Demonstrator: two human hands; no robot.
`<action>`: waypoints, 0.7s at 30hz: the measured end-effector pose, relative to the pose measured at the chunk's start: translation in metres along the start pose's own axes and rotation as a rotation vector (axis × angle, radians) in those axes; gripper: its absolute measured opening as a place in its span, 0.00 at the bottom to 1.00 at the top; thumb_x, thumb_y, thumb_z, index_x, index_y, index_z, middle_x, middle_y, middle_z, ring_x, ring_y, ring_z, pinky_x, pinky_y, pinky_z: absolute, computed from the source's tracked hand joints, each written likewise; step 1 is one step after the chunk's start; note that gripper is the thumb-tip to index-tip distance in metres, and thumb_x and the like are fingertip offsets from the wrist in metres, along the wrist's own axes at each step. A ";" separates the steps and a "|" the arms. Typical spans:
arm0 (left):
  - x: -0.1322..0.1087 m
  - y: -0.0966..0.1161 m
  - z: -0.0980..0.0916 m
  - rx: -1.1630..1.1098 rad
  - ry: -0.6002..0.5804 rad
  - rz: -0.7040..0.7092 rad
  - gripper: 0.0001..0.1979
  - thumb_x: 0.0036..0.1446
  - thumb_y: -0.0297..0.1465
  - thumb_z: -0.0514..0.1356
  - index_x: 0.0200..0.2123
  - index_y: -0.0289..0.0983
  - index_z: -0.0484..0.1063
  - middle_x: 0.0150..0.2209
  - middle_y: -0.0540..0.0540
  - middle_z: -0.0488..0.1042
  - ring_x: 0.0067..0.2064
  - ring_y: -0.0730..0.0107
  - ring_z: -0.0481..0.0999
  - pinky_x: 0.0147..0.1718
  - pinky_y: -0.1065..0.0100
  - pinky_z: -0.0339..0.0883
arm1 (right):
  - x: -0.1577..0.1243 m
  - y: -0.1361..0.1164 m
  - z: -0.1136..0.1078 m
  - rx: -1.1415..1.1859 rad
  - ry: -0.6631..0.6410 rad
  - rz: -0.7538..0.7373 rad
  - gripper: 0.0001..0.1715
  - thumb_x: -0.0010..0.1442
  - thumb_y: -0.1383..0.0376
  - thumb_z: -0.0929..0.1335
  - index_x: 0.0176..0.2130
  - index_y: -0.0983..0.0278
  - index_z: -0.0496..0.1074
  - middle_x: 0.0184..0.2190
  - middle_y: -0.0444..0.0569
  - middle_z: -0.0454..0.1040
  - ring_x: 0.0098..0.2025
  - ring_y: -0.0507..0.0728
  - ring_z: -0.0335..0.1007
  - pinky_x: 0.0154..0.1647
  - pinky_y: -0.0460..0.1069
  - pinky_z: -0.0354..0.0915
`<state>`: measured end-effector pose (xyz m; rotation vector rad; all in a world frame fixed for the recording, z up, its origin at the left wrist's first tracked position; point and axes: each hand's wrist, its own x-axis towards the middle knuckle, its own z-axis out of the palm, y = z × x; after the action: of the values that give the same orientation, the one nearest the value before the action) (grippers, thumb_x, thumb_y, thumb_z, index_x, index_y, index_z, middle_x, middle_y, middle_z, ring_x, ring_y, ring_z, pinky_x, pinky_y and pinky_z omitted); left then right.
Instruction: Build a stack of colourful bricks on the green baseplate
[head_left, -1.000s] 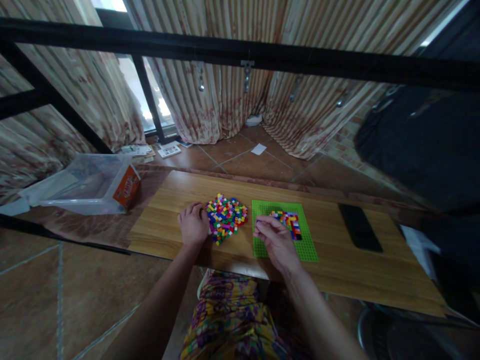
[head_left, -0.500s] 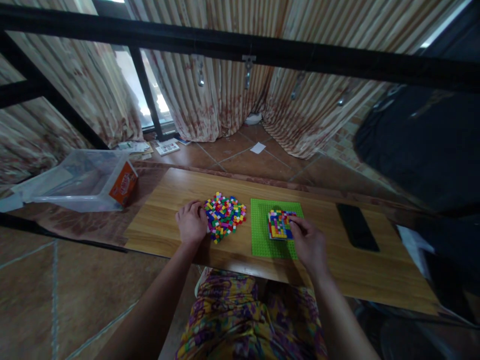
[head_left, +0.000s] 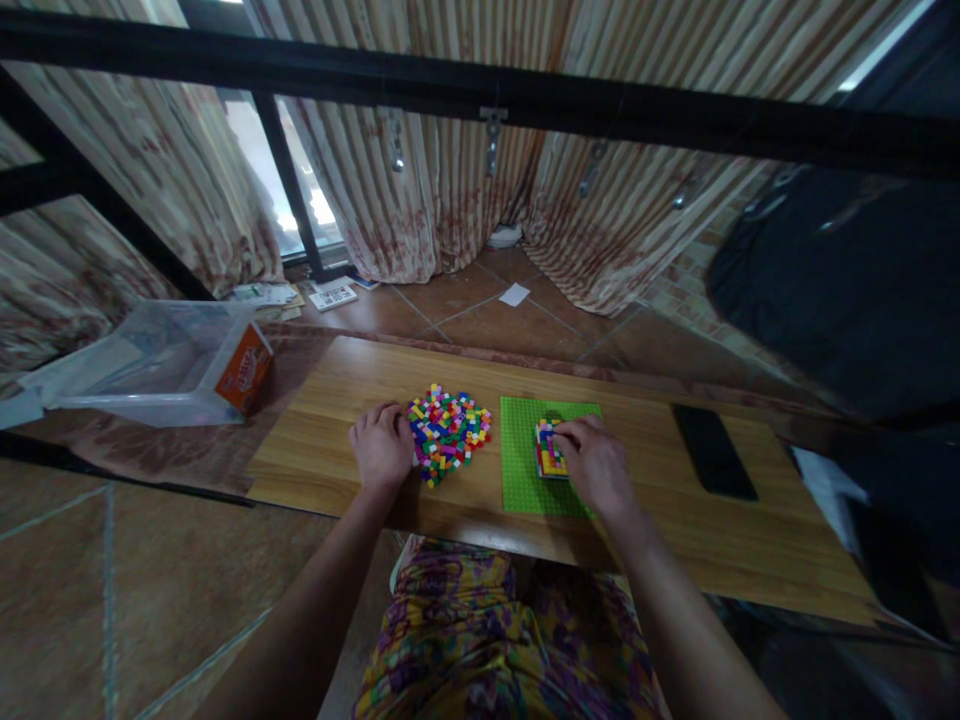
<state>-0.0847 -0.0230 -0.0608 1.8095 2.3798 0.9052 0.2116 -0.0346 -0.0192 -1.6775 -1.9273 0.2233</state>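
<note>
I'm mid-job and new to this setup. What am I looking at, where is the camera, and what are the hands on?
There is no machine here: you see a person's two bare hands, viewed by one camera worn on their head, looking forward and down.

On the wooden tabletop lies a loose pile of small coloured bricks. The left hand rests at its left edge. To the right is a green studded plate bearing a multicoloured brick block. The right hand covers part of that block, fingertips at its top; whether they pinch a brick is hidden. Farther right lies a dark, flat phone-like object. A clear plastic box stands beyond the tabletop's left end.
</note>
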 end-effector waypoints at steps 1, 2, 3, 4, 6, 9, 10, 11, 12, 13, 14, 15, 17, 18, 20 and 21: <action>0.000 0.000 0.000 -0.002 0.003 -0.001 0.13 0.60 0.32 0.53 0.42 0.40 0.76 0.48 0.44 0.77 0.51 0.56 0.71 0.51 0.56 0.60 | 0.001 0.000 0.001 -0.012 -0.001 0.000 0.14 0.61 0.63 0.62 0.33 0.63 0.76 0.34 0.50 0.72 0.36 0.57 0.68 0.41 0.52 0.63; 0.000 0.000 0.000 -0.003 0.005 -0.002 0.13 0.59 0.31 0.53 0.42 0.39 0.76 0.48 0.44 0.77 0.51 0.55 0.71 0.51 0.56 0.60 | 0.002 0.000 0.001 -0.023 0.001 0.001 0.14 0.61 0.63 0.62 0.33 0.63 0.76 0.34 0.50 0.72 0.36 0.57 0.68 0.41 0.52 0.63; 0.000 0.000 0.000 -0.003 0.006 -0.002 0.13 0.59 0.31 0.53 0.42 0.39 0.76 0.48 0.44 0.77 0.51 0.55 0.71 0.51 0.56 0.60 | 0.002 0.000 0.002 -0.029 0.003 0.001 0.14 0.61 0.64 0.62 0.33 0.63 0.75 0.34 0.50 0.72 0.36 0.57 0.68 0.41 0.52 0.63; 0.000 0.000 0.000 -0.004 0.007 -0.003 0.13 0.59 0.31 0.53 0.42 0.39 0.76 0.48 0.44 0.77 0.51 0.55 0.71 0.51 0.56 0.60 | 0.003 -0.001 0.003 -0.028 0.006 0.000 0.14 0.61 0.64 0.61 0.33 0.63 0.75 0.34 0.50 0.72 0.36 0.57 0.68 0.41 0.52 0.63; 0.000 0.000 0.000 -0.003 0.007 -0.003 0.13 0.59 0.31 0.53 0.42 0.39 0.76 0.48 0.43 0.77 0.51 0.55 0.71 0.51 0.55 0.60 | 0.003 -0.002 0.004 -0.013 0.013 -0.005 0.14 0.61 0.65 0.61 0.33 0.64 0.75 0.34 0.51 0.72 0.36 0.57 0.68 0.41 0.52 0.63; 0.000 0.000 0.000 -0.006 0.006 -0.001 0.13 0.59 0.31 0.53 0.42 0.39 0.76 0.48 0.43 0.77 0.51 0.55 0.71 0.51 0.55 0.60 | 0.002 -0.002 0.004 0.009 0.023 -0.011 0.14 0.61 0.65 0.61 0.34 0.64 0.76 0.34 0.51 0.72 0.37 0.57 0.68 0.41 0.52 0.64; 0.000 0.000 0.001 -0.007 0.006 -0.001 0.13 0.59 0.31 0.53 0.42 0.39 0.76 0.48 0.43 0.77 0.51 0.55 0.71 0.51 0.55 0.60 | 0.002 -0.002 0.004 0.013 0.027 -0.013 0.14 0.61 0.65 0.62 0.34 0.63 0.76 0.34 0.51 0.72 0.37 0.57 0.68 0.42 0.52 0.64; 0.000 0.000 0.001 -0.007 0.006 -0.001 0.13 0.59 0.31 0.53 0.42 0.39 0.76 0.48 0.43 0.77 0.51 0.55 0.71 0.51 0.55 0.60 | 0.001 -0.002 0.004 0.018 0.030 -0.015 0.14 0.61 0.65 0.62 0.34 0.63 0.76 0.34 0.51 0.72 0.37 0.57 0.68 0.42 0.52 0.64; 0.000 0.000 0.001 -0.007 0.006 -0.002 0.13 0.59 0.31 0.53 0.42 0.39 0.76 0.48 0.43 0.77 0.51 0.55 0.71 0.51 0.55 0.60 | 0.001 -0.001 0.004 0.023 0.035 -0.016 0.14 0.61 0.65 0.62 0.34 0.63 0.76 0.34 0.51 0.72 0.37 0.57 0.68 0.42 0.52 0.64; 0.000 0.000 0.000 -0.007 0.005 -0.004 0.13 0.59 0.31 0.53 0.42 0.39 0.76 0.48 0.43 0.77 0.51 0.55 0.71 0.51 0.55 0.60 | 0.001 0.000 0.005 0.030 0.041 -0.016 0.14 0.61 0.65 0.62 0.34 0.63 0.76 0.34 0.50 0.73 0.36 0.57 0.68 0.42 0.52 0.64; 0.000 0.000 0.000 -0.007 0.004 -0.006 0.13 0.59 0.31 0.53 0.42 0.39 0.76 0.48 0.43 0.77 0.51 0.55 0.71 0.51 0.55 0.60 | 0.001 0.000 0.005 0.039 0.046 -0.012 0.13 0.61 0.65 0.62 0.34 0.63 0.76 0.34 0.50 0.73 0.36 0.57 0.68 0.41 0.52 0.64; 0.000 0.001 0.000 -0.007 0.003 -0.006 0.13 0.59 0.31 0.53 0.42 0.39 0.76 0.48 0.43 0.77 0.51 0.55 0.71 0.51 0.55 0.60 | 0.001 0.001 0.006 0.045 0.051 -0.004 0.13 0.61 0.64 0.62 0.34 0.63 0.76 0.34 0.50 0.73 0.36 0.57 0.68 0.41 0.52 0.64; 0.000 0.001 -0.001 -0.007 -0.004 -0.004 0.13 0.59 0.31 0.53 0.42 0.39 0.76 0.48 0.43 0.77 0.51 0.55 0.71 0.51 0.55 0.60 | 0.001 0.002 0.008 0.052 0.062 0.020 0.13 0.60 0.64 0.63 0.33 0.63 0.76 0.34 0.50 0.73 0.36 0.56 0.68 0.40 0.52 0.64; 0.000 0.001 -0.001 -0.007 -0.008 -0.004 0.13 0.59 0.31 0.53 0.42 0.39 0.76 0.48 0.43 0.77 0.51 0.55 0.71 0.51 0.55 0.60 | 0.001 0.003 0.009 0.056 0.067 0.030 0.13 0.60 0.64 0.63 0.33 0.63 0.76 0.34 0.50 0.73 0.36 0.56 0.68 0.41 0.52 0.64; 0.000 0.001 -0.002 -0.007 -0.018 -0.005 0.13 0.60 0.31 0.53 0.42 0.39 0.76 0.49 0.43 0.76 0.51 0.55 0.71 0.51 0.55 0.60 | 0.000 0.004 0.011 0.068 0.076 0.042 0.12 0.60 0.63 0.63 0.33 0.63 0.75 0.34 0.50 0.73 0.36 0.57 0.69 0.41 0.52 0.64; 0.000 0.002 -0.002 -0.009 -0.021 -0.007 0.13 0.60 0.31 0.53 0.42 0.39 0.76 0.49 0.43 0.76 0.51 0.55 0.71 0.51 0.55 0.60 | 0.000 0.004 0.011 0.077 0.082 0.043 0.13 0.60 0.62 0.63 0.33 0.63 0.75 0.34 0.50 0.73 0.37 0.57 0.69 0.41 0.53 0.65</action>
<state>-0.0841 -0.0234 -0.0583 1.7976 2.3647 0.8900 0.2094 -0.0313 -0.0300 -1.6529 -1.8013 0.2387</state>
